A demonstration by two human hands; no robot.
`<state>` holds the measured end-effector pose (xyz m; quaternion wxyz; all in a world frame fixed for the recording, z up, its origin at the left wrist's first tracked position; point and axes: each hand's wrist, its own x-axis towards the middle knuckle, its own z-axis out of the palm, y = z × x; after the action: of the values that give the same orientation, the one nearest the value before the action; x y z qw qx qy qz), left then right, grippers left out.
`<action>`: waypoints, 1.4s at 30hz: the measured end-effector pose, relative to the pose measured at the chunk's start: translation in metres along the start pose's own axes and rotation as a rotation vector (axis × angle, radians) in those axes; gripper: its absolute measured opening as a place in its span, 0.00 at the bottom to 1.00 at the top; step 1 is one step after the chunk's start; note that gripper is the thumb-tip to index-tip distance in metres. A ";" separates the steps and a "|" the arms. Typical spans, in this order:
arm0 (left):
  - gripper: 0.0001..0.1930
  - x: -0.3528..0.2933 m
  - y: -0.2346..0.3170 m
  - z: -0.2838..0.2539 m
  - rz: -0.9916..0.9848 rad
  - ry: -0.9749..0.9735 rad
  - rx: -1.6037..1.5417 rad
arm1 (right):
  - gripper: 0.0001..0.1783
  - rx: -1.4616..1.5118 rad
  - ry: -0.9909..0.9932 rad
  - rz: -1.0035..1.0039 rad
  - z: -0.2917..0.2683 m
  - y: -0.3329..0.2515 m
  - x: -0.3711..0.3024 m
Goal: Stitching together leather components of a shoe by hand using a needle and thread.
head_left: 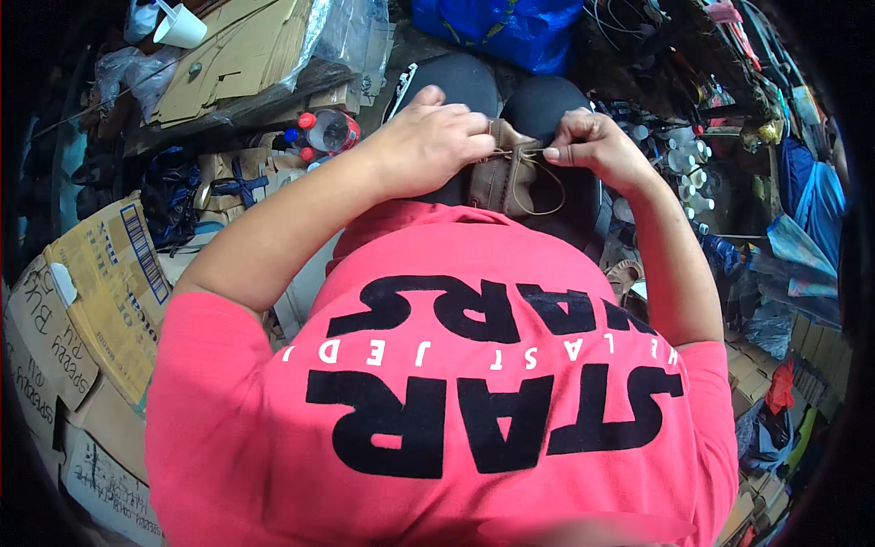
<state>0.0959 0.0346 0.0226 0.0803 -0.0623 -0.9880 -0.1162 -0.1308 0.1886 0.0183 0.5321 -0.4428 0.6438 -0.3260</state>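
Observation:
On my lap, between my thighs, lies a tan-brown shoe with eyelets along its edge. A thin light lace comes out of it and hangs in a loose loop on its right side. My left hand is closed at the shoe's left upper edge, fingers curled where one stretch of lace ends; the fingertips are partly hidden. At the right, my right hand pinches the lace between thumb and forefinger, just off the shoe. A short length of lace runs across the shoe between both hands.
Flattened cardboard is stacked at the far left, with a white cup beside it. Plastic bottles lie nearby, and more bottles crowd the right. A blue bag stands ahead of my knees. Cardboard boxes fill the left.

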 end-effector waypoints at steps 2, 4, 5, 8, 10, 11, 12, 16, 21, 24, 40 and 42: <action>0.04 -0.009 0.006 -0.006 -0.055 -0.027 0.034 | 0.10 -0.101 0.036 -0.093 0.004 -0.005 -0.001; 0.03 -0.009 0.013 -0.004 -0.112 0.016 0.055 | 0.04 -0.240 0.040 -0.147 0.008 -0.009 -0.001; 0.03 -0.007 0.017 -0.004 -0.167 0.058 0.072 | 0.04 -0.242 0.041 -0.149 0.011 -0.013 0.000; 0.05 0.002 0.028 -0.002 -0.217 -0.012 0.025 | 0.09 -1.056 -0.039 -0.332 0.023 -0.040 0.000; 0.08 0.010 0.033 -0.002 -0.256 -0.088 0.011 | 0.09 -1.149 -0.047 -0.295 0.033 -0.047 0.000; 0.08 0.014 0.034 -0.001 -0.254 -0.086 0.012 | 0.10 -1.240 -0.057 -0.255 0.035 -0.048 0.000; 0.08 0.017 0.034 0.000 -0.240 -0.094 0.027 | 0.09 -1.258 -0.025 -0.303 0.035 -0.041 0.000; 0.08 0.015 0.025 -0.001 -0.150 -0.156 -0.019 | 0.06 -1.142 0.000 -0.412 0.023 -0.022 -0.006; 0.09 -0.027 0.011 -0.013 -0.152 -0.169 0.029 | 0.05 -1.129 0.109 -0.451 -0.005 0.007 -0.023; 0.10 -0.081 -0.015 -0.030 -0.399 -0.175 -0.068 | 0.06 -1.204 0.243 -0.152 -0.041 0.035 -0.059; 0.15 -0.016 0.008 -0.038 -0.352 0.185 -0.526 | 0.19 -0.282 0.293 -0.089 0.016 -0.031 -0.051; 0.16 -0.043 -0.008 -0.019 -0.377 0.062 -0.057 | 0.19 -0.486 0.313 -0.074 0.012 -0.008 -0.057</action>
<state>0.1400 0.0182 0.0319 0.0856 0.1254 -0.9756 -0.1587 -0.1152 0.2379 0.0457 0.2927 -0.5247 0.7607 -0.2457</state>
